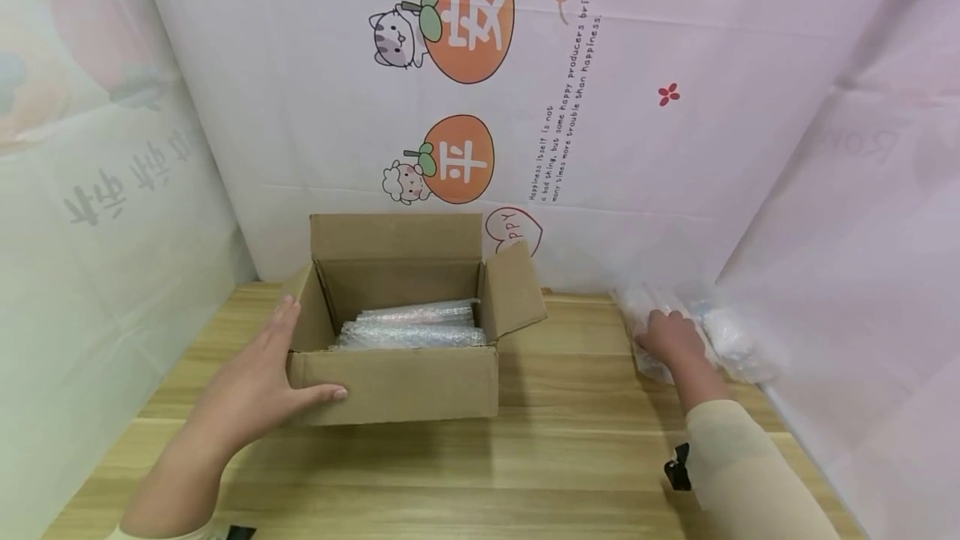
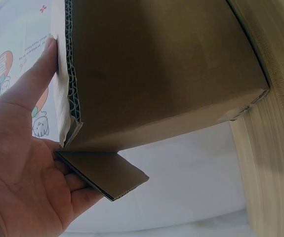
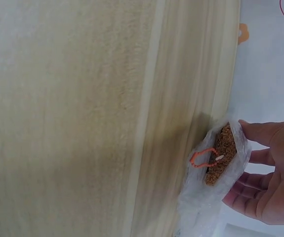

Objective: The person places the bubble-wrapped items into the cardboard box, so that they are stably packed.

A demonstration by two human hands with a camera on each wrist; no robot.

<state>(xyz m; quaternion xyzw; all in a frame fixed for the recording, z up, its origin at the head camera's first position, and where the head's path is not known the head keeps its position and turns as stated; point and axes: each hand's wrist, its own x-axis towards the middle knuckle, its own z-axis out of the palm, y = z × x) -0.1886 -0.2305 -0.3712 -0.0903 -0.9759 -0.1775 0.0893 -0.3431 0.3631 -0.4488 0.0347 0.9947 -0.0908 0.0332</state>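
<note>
My left hand (image 1: 251, 390) rests at the near left corner of an open cardboard box (image 1: 397, 390). Its thumb lies along the front flap, while the fairly straight fingers lie against the left flap (image 2: 104, 173). Inside the box are bubble-wrapped packets (image 1: 412, 334), lying side by side. Far to the right, my right hand (image 1: 675, 338) grips a clear plastic-wrapped packet (image 3: 225, 153) by its edge. Through the plastic a brown, rough-textured item with an orange-red loop of cord shows; its kind is unclear. The right fingertips are partly hidden behind the wrap.
Another clear-wrapped packet (image 1: 729, 336) lies just right of my right hand, near the side wall. The box stands on a wood-grain table (image 1: 577, 440), close to the printed white backdrop (image 1: 315, 107). Its right flap (image 1: 516, 288) sticks outward.
</note>
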